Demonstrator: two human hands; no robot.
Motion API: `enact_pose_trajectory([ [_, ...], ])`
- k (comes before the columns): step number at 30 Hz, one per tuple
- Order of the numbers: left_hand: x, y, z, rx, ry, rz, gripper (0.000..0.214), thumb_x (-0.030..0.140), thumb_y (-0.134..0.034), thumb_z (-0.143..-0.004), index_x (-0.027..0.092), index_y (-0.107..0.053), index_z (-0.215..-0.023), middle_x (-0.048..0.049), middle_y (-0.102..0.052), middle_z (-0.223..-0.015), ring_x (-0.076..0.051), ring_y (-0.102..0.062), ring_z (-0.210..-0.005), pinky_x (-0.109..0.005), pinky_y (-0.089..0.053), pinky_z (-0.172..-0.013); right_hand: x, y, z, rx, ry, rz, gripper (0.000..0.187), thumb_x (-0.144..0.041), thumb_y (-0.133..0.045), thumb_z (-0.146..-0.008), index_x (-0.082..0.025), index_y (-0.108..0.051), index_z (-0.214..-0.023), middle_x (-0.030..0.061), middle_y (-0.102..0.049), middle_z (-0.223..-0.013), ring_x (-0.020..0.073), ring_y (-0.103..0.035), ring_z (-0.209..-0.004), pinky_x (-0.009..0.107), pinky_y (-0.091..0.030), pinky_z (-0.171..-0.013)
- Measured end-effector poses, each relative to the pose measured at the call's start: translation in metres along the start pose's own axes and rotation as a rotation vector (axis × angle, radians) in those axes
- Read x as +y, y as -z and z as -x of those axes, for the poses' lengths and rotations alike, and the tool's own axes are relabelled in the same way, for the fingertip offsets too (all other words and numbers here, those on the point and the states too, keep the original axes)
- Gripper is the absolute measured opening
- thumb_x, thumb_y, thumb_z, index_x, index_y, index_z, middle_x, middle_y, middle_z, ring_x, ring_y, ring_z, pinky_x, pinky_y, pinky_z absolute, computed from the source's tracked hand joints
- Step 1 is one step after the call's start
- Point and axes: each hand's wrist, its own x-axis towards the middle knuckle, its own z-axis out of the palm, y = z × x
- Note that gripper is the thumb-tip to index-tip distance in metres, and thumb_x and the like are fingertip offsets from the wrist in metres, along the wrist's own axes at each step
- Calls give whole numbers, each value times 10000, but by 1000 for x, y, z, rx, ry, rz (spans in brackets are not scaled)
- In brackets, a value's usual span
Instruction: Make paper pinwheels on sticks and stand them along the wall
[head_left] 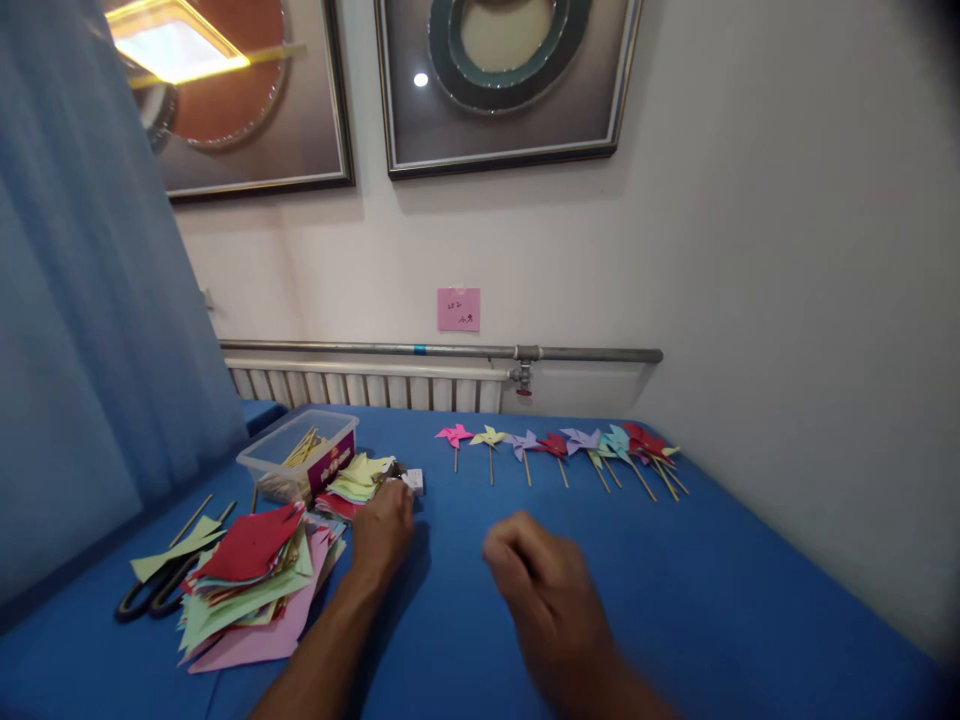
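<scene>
My left hand [384,528] reaches forward beside the stacked paper pieces [361,478], its fingers curled downward next to a small white box [413,481]. Whatever its fingertips pinch is hidden behind the hand. Nearer the camera, my right hand [551,590] is closed over the blue table, thumb pressed to the curled index finger and slightly blurred. I cannot make out anything inside it. A row of paper pinwheels on sticks lies toward the back, from a pink pinwheel [454,436] to a red pinwheel [643,440] at the right.
A clear plastic box [259,462] with wooden sticks [306,447] stands at the left. In front lie a pile of coloured paper [251,575] and dark-handled scissors [165,590]. A blue curtain [97,280] hangs left. Behind the table [712,600] are a radiator [375,388] and pipe [465,351].
</scene>
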Motion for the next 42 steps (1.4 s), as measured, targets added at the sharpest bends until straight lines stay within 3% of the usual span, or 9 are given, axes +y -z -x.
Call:
enact_pose_trajectory([
  [4,-31,11,-15,180,261,-48,332,252,-362,-994,153,-678,-1005,-128,-712,-967,-235,-655,-865,-311,-418,-722,52,-15,-39,39,-166,-12,390,-446,-433,-978,-220,-447,-660,-71,-378,-573,108,-370,-532,243,-319,-529],
  [9,-50,12,-27,220,298,-70,343,215,-371,-972,138,-669,-1125,-134,-701,-1114,-239,-646,-1033,-313,-463,-849,100,-24,-21,2,-264,17,388,-491,-430,-949,-238,-390,-657,-69,-367,-585,127,-374,-557,251,-292,-548],
  [16,-37,9,-55,-42,171,-296,373,233,-501,-875,149,-679,-1191,-160,-660,-1238,-336,-569,-1174,-432,-425,-944,92,-32,-11,-137,-278,17,358,-458,-412,-971,-233,-412,-693,-67,-404,-607,128,-402,-574,256,-276,-567],
  [20,-36,-2,-54,-106,147,-360,355,249,-418,-930,143,-717,-1089,-167,-677,-1197,-336,-566,-1145,-447,-404,-920,90,-34,-10,-189,-290,22,353,-448,-397,-979,-232,-409,-701,-67,-410,-611,124,-397,-576,258,-265,-569],
  [28,-40,-5,-49,-37,110,-453,351,208,-405,-932,155,-750,-963,-156,-713,-1073,-318,-563,-1123,-453,-337,-975,87,-34,-9,-223,-297,-8,348,-443,-404,-978,-228,-416,-704,-73,-398,-606,116,-379,-569,255,-263,-564],
  [31,-39,-4,-51,3,113,-426,340,246,-416,-940,148,-727,-1038,-164,-698,-1140,-325,-551,-1167,-446,-341,-981,86,-33,-10,-213,-292,-31,348,-438,-419,-972,-226,-417,-695,-73,-388,-610,115,-372,-574,252,-268,-563],
  [34,-39,-6,-53,-74,95,-365,329,260,-452,-925,150,-706,-1103,-170,-684,-1188,-318,-575,-1153,-432,-362,-965,87,-34,-9,-220,-289,-44,348,-443,-422,-973,-227,-427,-700,-74,-383,-607,117,-376,-575,251,-274,-568],
  [37,-41,-7,-54,-160,90,-362,339,228,-420,-929,138,-742,-983,-180,-717,-1081,-327,-620,-1076,-454,-373,-942,88,-34,-9,-235,-293,-53,348,-443,-422,-973,-228,-423,-699,-75,-374,-604,117,-371,-570,249,-272,-564],
  [42,-41,0,-51,-108,101,-385,345,227,-419,-928,141,-753,-947,-173,-735,-1002,-326,-666,-989,-470,-382,-938,87,-35,-10,-231,-310,-44,340,-425,-445,-956,-225,-433,-681,-74,-371,-592,117,-364,-563,246,-274,-561],
])
